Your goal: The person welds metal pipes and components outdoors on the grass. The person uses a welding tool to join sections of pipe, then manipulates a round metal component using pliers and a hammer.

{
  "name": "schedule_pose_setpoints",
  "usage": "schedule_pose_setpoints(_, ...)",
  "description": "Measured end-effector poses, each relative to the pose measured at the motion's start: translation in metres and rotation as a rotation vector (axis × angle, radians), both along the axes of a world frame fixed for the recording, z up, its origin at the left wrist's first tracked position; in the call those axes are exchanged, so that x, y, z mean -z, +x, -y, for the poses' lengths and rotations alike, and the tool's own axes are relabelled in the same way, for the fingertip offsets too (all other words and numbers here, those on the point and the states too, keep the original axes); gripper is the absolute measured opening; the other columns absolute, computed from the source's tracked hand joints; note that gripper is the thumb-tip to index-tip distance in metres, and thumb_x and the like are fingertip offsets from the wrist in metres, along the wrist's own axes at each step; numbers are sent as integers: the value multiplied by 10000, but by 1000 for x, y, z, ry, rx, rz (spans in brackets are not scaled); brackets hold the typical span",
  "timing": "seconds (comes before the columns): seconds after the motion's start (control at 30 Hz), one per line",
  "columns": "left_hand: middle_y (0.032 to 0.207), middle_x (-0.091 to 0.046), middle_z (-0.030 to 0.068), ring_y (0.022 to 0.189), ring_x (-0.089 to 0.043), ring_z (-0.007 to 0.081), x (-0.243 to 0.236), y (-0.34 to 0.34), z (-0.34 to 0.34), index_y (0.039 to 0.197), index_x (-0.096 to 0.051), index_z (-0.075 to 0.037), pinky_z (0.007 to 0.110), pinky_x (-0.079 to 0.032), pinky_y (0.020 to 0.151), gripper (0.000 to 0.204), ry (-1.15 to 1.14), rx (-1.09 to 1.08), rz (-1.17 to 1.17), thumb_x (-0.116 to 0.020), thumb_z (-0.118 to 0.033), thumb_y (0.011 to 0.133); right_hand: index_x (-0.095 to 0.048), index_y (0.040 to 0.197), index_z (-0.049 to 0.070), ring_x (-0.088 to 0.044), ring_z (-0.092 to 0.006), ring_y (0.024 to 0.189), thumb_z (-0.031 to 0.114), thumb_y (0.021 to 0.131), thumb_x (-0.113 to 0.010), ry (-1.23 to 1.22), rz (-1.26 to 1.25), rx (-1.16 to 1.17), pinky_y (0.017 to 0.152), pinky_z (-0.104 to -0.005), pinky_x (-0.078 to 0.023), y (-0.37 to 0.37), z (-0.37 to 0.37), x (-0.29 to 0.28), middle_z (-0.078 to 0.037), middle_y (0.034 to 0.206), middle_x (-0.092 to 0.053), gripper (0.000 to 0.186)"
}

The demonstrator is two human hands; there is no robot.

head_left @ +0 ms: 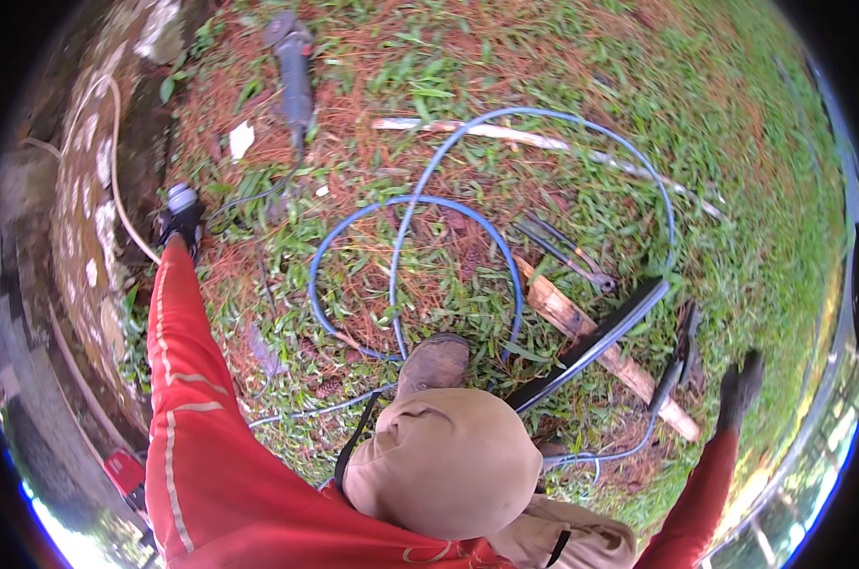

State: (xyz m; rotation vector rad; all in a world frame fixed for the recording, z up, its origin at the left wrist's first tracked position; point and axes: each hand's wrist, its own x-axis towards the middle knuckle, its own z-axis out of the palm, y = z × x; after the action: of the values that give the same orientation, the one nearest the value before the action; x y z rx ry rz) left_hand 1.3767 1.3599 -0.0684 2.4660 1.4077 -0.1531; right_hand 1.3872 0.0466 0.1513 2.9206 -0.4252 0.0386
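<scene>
My left hand [183, 224], in a dark glove, is stretched out at the far left beside the stone edge. Its fingers are closed round a pale grey-purple rounded thing whose kind I cannot make out. Out to the right, my gloved right hand [738, 391] hangs over the grass with its fingers apart and nothing seen in it. Nearest to it lies a black tool [680, 362] on a blue cable [608, 453]. A dark metal bar [595, 343] rests across a rough wooden piece [628, 372] in front of my bent knee [453, 460].
An angle grinder [295, 78] lies at the far left with its cord trailing back. Blue cable loops [415, 201] spread over the grass. Long-handled pincers [570, 254] and a pale stick [524, 137] lie beyond. A stone ledge [88, 209] with a beige cable [118, 180] borders the left.
</scene>
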Motion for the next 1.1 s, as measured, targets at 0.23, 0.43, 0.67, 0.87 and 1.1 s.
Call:
schedule_pose_setpoints(0.23, 954, -716, 213, 959, -658, 460, -28, 62, -55, 772, -703, -64, 570, -499, 859, 318, 603, 701, -413, -748, -378, 798, -645, 1284, 28, -719, -248, 889, 138, 979, -803, 933, -40, 46, 840, -418, -584, 92, -206, 67, -104, 1008, -763, 362)
schedule_pose_setpoints(0.43, 1003, -825, 195, 1049, -798, 376, -20, 81, -14, 867, -847, -86, 480, -617, 884, 308, 661, 544, -596, -789, -382, 806, -669, 1228, 29, -749, -381, 1098, 149, 897, -824, 654, -103, -488, 952, -497, -601, 86, -405, 99, -181, 1154, -754, 385)
schedule_pose_setpoints(0.67, 1168, -845, 134, 1087, -798, 290, -54, 44, -3, 1226, -812, -35, 462, -618, 995, 412, 340, 119, 296, -820, -334, 942, -690, 1246, 94, -731, -335, 1125, 188, 1010, -667, 167, -291, -533, 873, -489, -602, 92, -450, 123, -130, 1189, -735, 256)
schedule_pose_setpoints(0.87, 1262, -767, 125, 1152, -718, 242, -129, 65, 132, 1374, -692, 51, 404, -567, 1072, 597, 149, 179, 751, -913, -256, 913, -686, 1223, 81, -689, -371, 1177, 254, 903, -788, 251, -338, -542, 899, -515, -587, 85, -426, 115, -162, 1157, -708, 379)
schedule_pose_setpoints(1.1, 1184, -729, 66, 1095, -710, 201, -235, 135, 280, 1413, -659, -16, 353, -614, 943, 526, -740, 200, 1155, -885, -40, 939, -651, 1343, 56, -716, -361, 1130, 217, 867, -857, 397, 81, -501, 919, -504, -599, 67, -377, 31, -178, 1211, -735, 543)
